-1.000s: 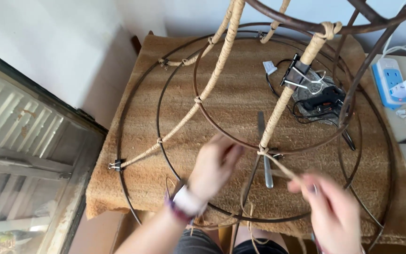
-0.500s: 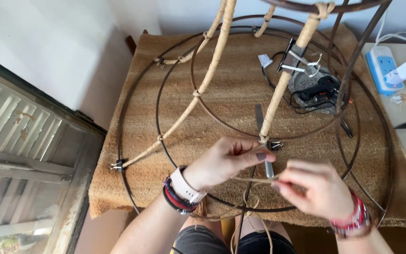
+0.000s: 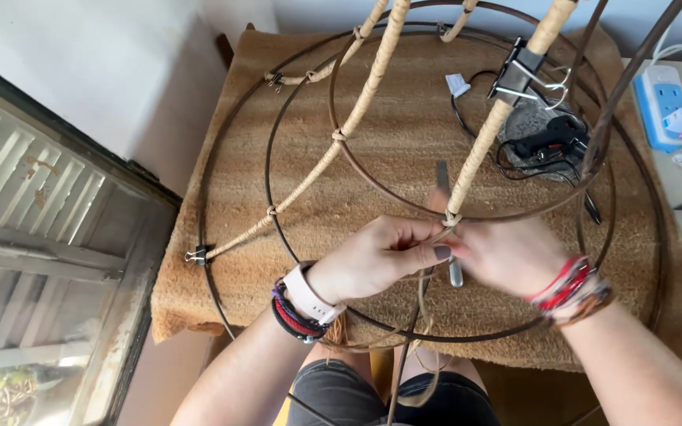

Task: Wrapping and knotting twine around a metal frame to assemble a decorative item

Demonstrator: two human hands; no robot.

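Two hands, left hand [image 3: 380, 256] and right hand [image 3: 507, 256], pinch tan fibre cord [image 3: 445, 230] at a dark round wire frame [image 3: 274, 229] joint (fingers closed); slack grip might loosen the wrap.

Left hand [image 3: 376, 256]: dark grey polish on the thumbnail.
Left wrist: pale pink watch strap [image 3: 307, 293], beaded bracelets behind it.
Right hand [image 3: 507, 254]: red and brown bracelets [image 3: 574, 285] at the wrist.
Legs: dark shorts [image 3: 341, 394].

Small white tag [image 3: 457, 84] seen on black cord, upper middle, lying on brown mat [image 3: 404, 150]. No packages, signs or screens seen.
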